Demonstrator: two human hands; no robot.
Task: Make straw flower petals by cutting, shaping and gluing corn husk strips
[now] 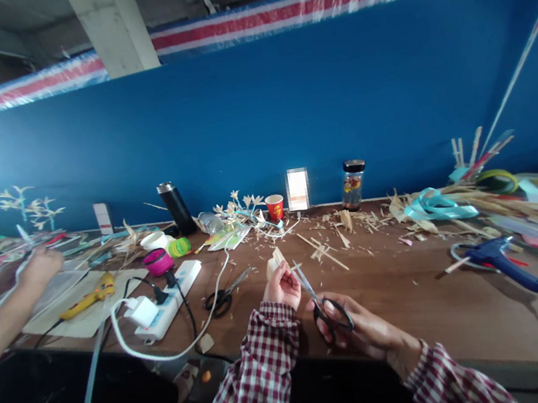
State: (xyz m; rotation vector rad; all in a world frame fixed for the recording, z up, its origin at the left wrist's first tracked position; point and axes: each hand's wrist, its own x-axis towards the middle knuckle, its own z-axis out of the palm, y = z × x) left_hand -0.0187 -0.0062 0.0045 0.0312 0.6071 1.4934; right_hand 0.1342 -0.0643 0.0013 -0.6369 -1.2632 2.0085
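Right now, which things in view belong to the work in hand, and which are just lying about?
In use:
scissors in the right hand
pale piece in the left hand

Apparently just lying about:
red paper cup
black flask
lidded clear bottle

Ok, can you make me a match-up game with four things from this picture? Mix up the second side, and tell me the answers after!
Things:
1. camera wearer's left hand
2. camera wearer's right hand
3. paper cup
4. yellow glue gun

Clues:
A. red on the outside
B. holding scissors
C. lying on a pale sheet
D. holding a pale piece

Right pairs: 1-D, 2-B, 3-A, 4-C
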